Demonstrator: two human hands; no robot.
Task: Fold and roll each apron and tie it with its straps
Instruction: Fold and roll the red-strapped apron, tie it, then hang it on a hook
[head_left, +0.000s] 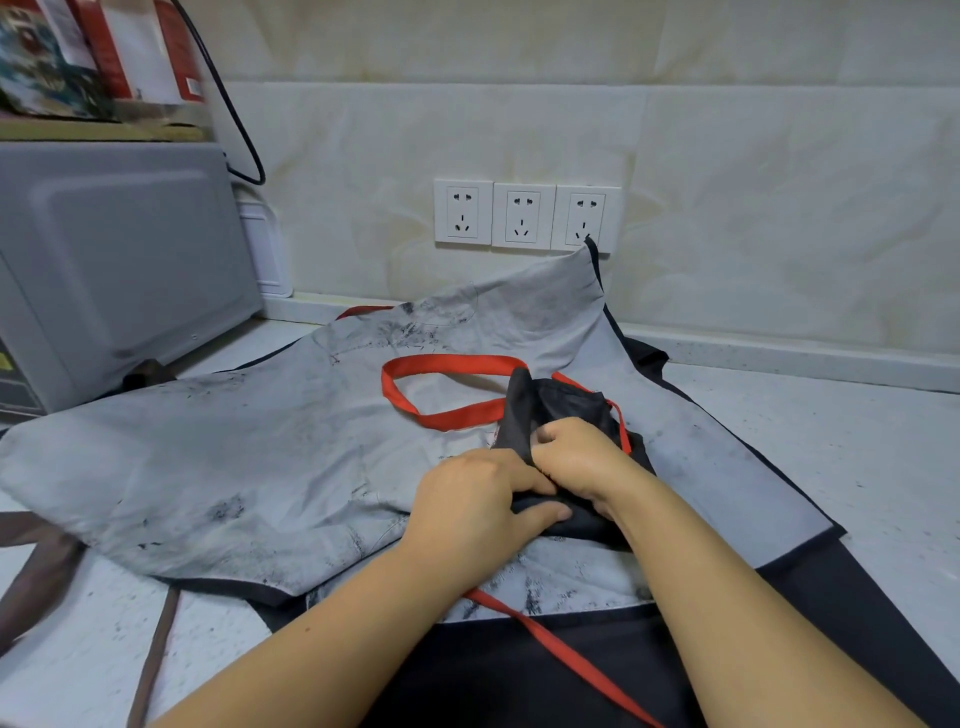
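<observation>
two hands meet on one bundle. left hand (475, 501) curls round the near end of the dark rolled apron (556, 405), and right hand (579, 457) pinches its fabric just beyond. i note its red strap (452, 362) looping out left. the bundle lies on a grey stained apron (234, 441) spread over the speckled tabletop (857, 441). microwave (119, 249) at left, sockets (522, 215) on the wall behind.
</observation>
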